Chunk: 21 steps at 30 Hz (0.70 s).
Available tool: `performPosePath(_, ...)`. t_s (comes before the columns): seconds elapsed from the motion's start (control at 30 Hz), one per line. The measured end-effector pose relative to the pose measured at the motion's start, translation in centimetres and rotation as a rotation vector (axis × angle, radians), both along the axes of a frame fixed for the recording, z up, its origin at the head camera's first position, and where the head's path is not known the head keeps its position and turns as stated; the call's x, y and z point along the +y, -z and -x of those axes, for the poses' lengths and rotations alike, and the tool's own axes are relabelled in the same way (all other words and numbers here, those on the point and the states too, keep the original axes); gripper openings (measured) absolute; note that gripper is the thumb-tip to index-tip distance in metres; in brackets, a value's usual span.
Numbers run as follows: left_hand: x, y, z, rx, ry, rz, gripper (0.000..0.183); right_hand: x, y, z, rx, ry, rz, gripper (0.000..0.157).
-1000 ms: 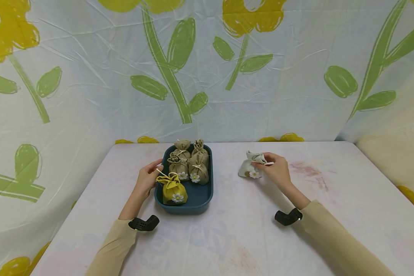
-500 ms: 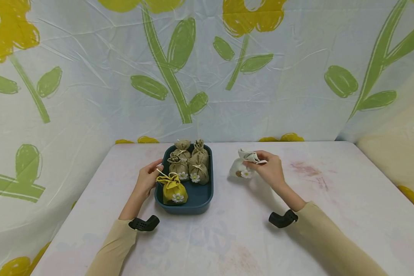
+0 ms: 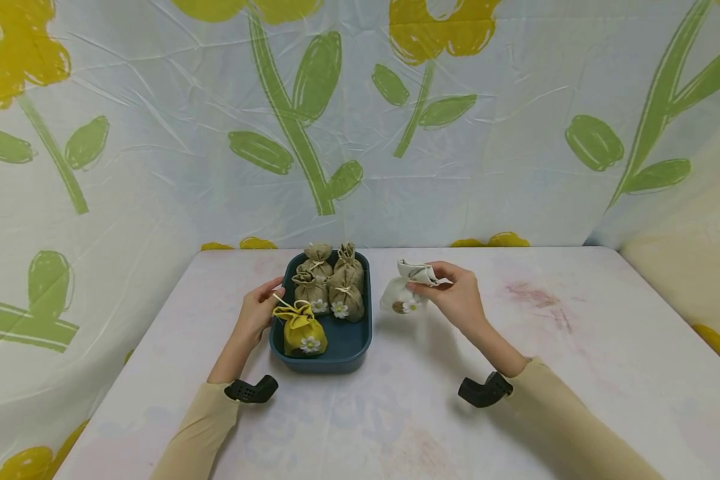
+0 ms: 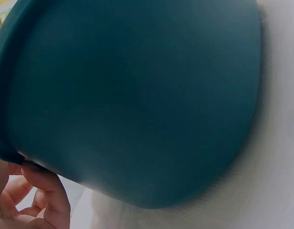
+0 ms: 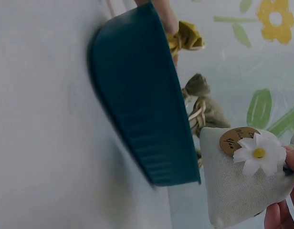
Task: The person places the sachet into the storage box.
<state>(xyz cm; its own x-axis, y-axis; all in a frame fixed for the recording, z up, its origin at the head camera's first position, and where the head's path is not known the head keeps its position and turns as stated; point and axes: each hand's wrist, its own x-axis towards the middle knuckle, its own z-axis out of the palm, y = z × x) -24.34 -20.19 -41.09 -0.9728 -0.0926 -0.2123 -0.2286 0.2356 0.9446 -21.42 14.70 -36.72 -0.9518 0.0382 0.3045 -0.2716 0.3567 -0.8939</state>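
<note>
My right hand point(image 3: 458, 298) pinches the gathered neck of a small white drawstring pouch point(image 3: 390, 293), lifted off the table to the right of a dark blue bin point(image 3: 321, 365). A white cloth daisy point(image 5: 259, 153) and a round brown tag point(image 5: 233, 139) decorate the pouch, as the right wrist view shows. On the bin's left side, my left hand point(image 3: 257, 312) grips the rim, its fingers point(image 4: 49, 191) curled under the edge. Inside the bin, a yellow pouch point(image 3: 303, 331) with a daisy sits near the front left. Several tan burlap pouches point(image 3: 346, 303) stand behind it.
The bin stands on a table with a pale, faintly patterned cloth point(image 3: 360, 427). Behind the table hangs a flower-printed curtain point(image 3: 504, 167). A black wrist camera point(image 3: 485, 390) sits on the right wrist and another point(image 3: 252, 389) on the left.
My right hand has moved left with the white pouch, raising it off the table and bringing it closer to the bin. The left hand, the bin and its pouches stay put.
</note>
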Motion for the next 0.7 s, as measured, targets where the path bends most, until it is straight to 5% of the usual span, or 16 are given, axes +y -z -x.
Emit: performPosePath(0.7,0.0,0.1,0.0,0.018,0.012,-0.002,0.044,-4.6,-1.5,-1.9,0.064,-0.139,0.042,0.028)
